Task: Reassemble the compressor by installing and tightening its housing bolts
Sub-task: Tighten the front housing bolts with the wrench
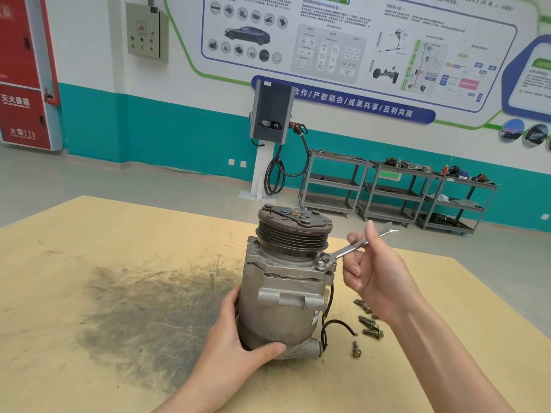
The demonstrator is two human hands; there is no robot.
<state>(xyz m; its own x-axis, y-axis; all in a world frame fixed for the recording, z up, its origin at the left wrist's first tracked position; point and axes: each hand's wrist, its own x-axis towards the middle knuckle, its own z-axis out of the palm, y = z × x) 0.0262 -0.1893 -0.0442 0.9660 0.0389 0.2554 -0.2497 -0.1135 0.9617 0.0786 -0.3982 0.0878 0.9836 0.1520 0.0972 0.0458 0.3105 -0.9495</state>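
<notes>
Standing upright on the table (89, 293), the compressor (283, 296) is gripped low by the left hand (238, 347); the right hand (372, 269) pinches a wrench (351, 248) seated on a housing bolt (321, 263). Spare bolts (369, 326) lie beside the compressor. A loose pinch could let the wrench slip, rounding the bolt head.

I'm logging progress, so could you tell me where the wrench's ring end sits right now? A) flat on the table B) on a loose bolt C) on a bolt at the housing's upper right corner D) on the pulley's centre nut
C: the wrench, held by the right hand, has its ring end on a bolt at the compressor housing's upper right corner.
</notes>
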